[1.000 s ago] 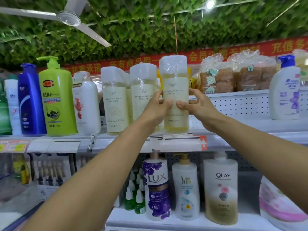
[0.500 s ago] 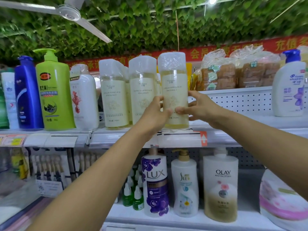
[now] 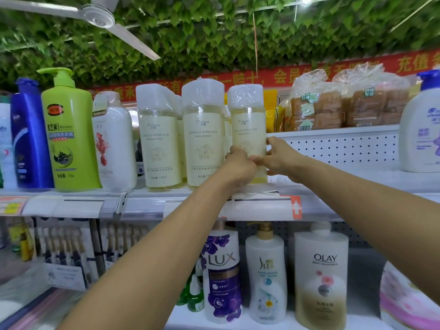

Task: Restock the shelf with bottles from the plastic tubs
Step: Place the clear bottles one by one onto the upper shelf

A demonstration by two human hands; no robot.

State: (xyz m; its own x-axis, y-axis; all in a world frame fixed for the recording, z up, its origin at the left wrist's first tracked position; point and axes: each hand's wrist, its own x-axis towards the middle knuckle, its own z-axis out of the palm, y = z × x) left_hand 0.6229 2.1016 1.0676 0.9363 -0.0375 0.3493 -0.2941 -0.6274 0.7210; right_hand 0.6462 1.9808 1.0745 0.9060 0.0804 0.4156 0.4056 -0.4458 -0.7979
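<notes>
Bottle point(image 3: 247, 129) now stands deeper on shelf point(image 3: 262, 206), no longer at its edge. Left hand point(image 3: 239, 164) and right hand point(image 3: 277, 157) grip its base. Placement appears nearly complete.

Pale bottle point(image 3: 203, 132): "CAMELLIA AMINO ACID FRAGRANCE", probably "750ml"; purple point(image 3: 222, 272) "LUX"; white point(image 3: 321, 275) "OLAY".

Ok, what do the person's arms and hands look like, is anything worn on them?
Both forearms are bare as far as the view shows: no sleeves, gloves, watch or bracelets. The left hand and right hand show no rings on the parts in view. The fingers are partly hidden, so small items there cannot be ruled out.
</notes>
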